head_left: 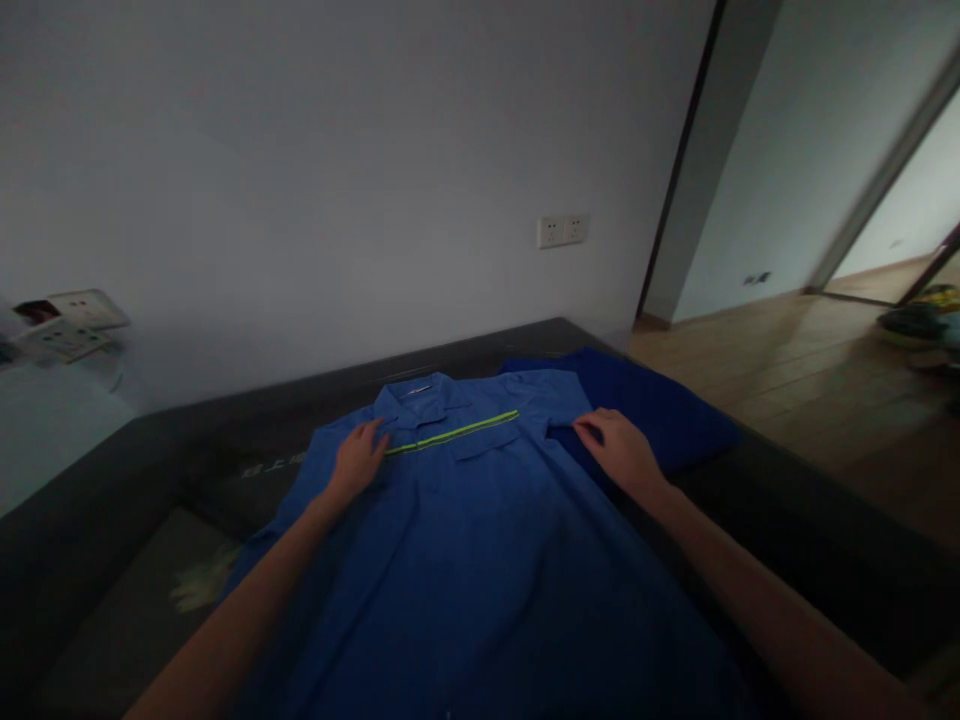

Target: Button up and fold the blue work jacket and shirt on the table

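A blue shirt [480, 560] lies spread face up from the bottom edge of the frame to its center, its long axis running away from the wearer of the camera and leaning slightly left toward the collar [409, 402]. At center left, the left hand [360, 458] rests on the chest, fingers loosely bent beside the end of a yellow stripe [469, 430] (whether they grip any fabric, one cannot tell). Right of center, the right hand [619, 445] pinches the hem of a short sleeve [564, 398] between thumb and fingertips; the sleeve stretches left from that grip to the shoulder, making this hand the nearer one to it, with the upper chest between the two hands. Behind the right hand, a darker blue cloth [660, 405] lies on the dark surface [795, 540]. Farther back, sockets [564, 231] sit on a pale wall [337, 200].
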Available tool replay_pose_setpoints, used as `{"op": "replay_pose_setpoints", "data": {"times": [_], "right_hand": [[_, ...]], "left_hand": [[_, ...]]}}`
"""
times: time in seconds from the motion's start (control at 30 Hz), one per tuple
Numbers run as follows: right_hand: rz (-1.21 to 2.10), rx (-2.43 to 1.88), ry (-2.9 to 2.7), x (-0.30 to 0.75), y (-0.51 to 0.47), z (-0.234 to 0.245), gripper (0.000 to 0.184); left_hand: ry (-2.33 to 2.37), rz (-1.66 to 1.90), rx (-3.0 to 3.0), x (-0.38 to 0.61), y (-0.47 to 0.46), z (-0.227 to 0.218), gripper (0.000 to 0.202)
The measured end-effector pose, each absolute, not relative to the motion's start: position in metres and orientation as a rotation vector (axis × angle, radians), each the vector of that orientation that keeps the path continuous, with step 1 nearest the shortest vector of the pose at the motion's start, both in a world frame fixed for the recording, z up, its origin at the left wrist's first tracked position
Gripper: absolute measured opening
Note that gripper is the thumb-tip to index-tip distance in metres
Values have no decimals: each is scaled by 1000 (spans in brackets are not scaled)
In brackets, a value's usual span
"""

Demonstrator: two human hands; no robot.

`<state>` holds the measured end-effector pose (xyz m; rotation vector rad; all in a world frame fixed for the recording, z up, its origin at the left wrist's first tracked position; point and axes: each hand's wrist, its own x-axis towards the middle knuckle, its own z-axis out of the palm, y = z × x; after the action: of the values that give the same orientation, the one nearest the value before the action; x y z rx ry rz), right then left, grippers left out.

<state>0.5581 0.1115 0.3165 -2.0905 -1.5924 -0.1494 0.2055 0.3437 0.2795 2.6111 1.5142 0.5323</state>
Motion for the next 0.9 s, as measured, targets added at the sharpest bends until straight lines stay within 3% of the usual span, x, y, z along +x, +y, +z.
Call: {"op": "replay_pose_setpoints", "data": {"times": [0.23,0.4,0.5,0.63,0.9], "right_hand": [[-2,-2612,-1335,598,124,312,41],[64,-2751,-1279,593,135,303,51],[86,-2764,-1261,595,141,297,55],[185,-2748,-1264,601,145,293,48],[323,-2585,-1279,611,148,297,21]], "left_hand": [[846,468,2717,432,321,318,27],[909,375,2655,550,309,308,29],[1108,329,2581,586,302,293,44],[1287,288,2520,611,296,277,60],[1220,310,2472,615,316,272,42]]}}
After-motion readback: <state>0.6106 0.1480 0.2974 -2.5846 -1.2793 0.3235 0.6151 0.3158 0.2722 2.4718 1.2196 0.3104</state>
